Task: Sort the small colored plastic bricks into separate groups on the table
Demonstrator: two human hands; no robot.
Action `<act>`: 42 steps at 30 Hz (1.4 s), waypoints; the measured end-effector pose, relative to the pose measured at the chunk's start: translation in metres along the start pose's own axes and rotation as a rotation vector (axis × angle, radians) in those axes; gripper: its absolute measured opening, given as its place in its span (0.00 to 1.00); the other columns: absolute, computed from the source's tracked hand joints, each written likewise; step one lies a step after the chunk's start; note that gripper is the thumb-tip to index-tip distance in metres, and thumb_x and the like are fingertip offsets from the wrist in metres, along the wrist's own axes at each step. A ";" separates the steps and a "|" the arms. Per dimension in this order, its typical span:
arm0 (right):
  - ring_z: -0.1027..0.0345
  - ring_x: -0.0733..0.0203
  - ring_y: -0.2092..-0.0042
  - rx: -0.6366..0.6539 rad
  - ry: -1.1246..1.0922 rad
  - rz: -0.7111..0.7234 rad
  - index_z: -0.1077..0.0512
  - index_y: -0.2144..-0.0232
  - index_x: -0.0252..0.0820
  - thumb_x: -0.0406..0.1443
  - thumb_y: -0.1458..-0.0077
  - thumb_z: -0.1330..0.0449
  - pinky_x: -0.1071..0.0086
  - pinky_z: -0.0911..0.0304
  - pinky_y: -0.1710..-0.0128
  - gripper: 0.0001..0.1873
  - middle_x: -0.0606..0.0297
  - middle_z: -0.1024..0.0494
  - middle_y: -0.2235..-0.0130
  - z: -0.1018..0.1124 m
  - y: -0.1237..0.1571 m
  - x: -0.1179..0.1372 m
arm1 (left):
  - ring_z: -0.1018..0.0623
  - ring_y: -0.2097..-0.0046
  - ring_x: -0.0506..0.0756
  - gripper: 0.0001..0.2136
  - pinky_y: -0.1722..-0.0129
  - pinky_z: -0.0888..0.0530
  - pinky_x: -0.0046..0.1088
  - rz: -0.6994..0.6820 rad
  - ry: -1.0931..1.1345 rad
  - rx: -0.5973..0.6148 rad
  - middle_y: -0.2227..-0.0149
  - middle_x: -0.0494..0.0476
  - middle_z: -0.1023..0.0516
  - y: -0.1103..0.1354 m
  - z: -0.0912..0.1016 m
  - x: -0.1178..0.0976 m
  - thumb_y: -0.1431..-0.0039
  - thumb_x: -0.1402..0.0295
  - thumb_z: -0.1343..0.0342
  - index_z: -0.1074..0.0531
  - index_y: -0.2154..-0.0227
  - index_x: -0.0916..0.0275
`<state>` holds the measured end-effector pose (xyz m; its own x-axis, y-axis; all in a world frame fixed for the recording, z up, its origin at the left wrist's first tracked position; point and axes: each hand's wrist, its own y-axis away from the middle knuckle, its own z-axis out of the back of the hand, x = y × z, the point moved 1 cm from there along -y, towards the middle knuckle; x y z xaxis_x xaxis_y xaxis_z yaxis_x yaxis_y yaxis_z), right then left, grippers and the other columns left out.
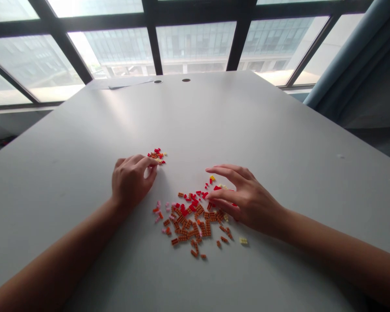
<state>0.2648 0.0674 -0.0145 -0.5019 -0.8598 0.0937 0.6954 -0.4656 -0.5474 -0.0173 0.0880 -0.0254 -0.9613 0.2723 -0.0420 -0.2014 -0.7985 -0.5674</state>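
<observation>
A loose pile of small toy building bricks (208,227), mostly brown with red, pink and orange ones, lies on the white table. My right hand (243,195) is over the pile's right side, its fingers spread and the thumb close to the red bricks (191,206). Farther off to the left is a smaller heap of tiny red, brown and cream bricks (156,154). Beside that heap, my left hand (131,180) has thumb and index finger pinched together; whatever sits between the fingertips is too small to make out.
A pale yellow brick (243,241) lies apart at the right of the pile. Papers (120,82) and two round table holes (186,80) are at the far edge, before large windows. A blue curtain (347,65) hangs at the right.
</observation>
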 end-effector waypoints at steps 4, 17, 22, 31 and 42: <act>0.35 0.47 0.45 0.017 -0.025 -0.002 0.22 0.68 0.41 0.35 0.39 0.42 0.52 0.35 0.50 0.09 0.48 0.26 0.47 0.000 0.001 -0.001 | 0.20 0.63 0.57 0.08 0.59 0.33 0.35 0.011 -0.002 0.012 0.67 0.52 0.19 0.001 0.000 0.000 0.39 0.67 0.48 0.23 0.68 0.57; 0.28 0.60 0.64 -0.030 -0.232 -0.039 0.30 0.63 0.41 0.29 0.37 0.44 0.65 0.33 0.59 0.04 0.61 0.19 0.66 0.003 0.001 -0.002 | 0.20 0.63 0.57 0.08 0.58 0.33 0.35 0.007 -0.003 0.011 0.67 0.52 0.19 0.000 0.001 -0.001 0.39 0.67 0.48 0.23 0.68 0.57; 0.26 0.62 0.64 -0.023 -0.300 -0.109 0.28 0.63 0.41 0.31 0.38 0.42 0.70 0.31 0.61 0.03 0.61 0.19 0.66 0.006 0.002 -0.001 | 0.20 0.63 0.57 0.08 0.59 0.33 0.35 0.007 0.000 0.004 0.68 0.52 0.19 0.000 0.000 -0.001 0.39 0.67 0.48 0.23 0.68 0.58; 0.25 0.61 0.64 0.017 -0.331 -0.137 0.25 0.67 0.42 0.34 0.39 0.40 0.70 0.30 0.61 0.04 0.62 0.18 0.67 0.005 0.003 -0.005 | 0.20 0.62 0.57 0.08 0.58 0.33 0.36 0.013 0.000 0.020 0.67 0.52 0.19 0.000 0.001 0.000 0.39 0.67 0.48 0.23 0.68 0.57; 0.25 0.63 0.63 -0.011 -0.341 -0.152 0.25 0.65 0.42 0.32 0.39 0.41 0.69 0.32 0.59 0.04 0.63 0.18 0.66 0.005 0.002 -0.006 | 0.20 0.62 0.57 0.08 0.57 0.33 0.35 0.007 -0.018 0.018 0.67 0.52 0.19 0.001 -0.001 0.000 0.39 0.67 0.48 0.24 0.68 0.57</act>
<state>0.2722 0.0704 -0.0119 -0.3976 -0.8022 0.4453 0.6193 -0.5928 -0.5149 -0.0176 0.0877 -0.0266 -0.9659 0.2571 -0.0309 -0.1980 -0.8100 -0.5520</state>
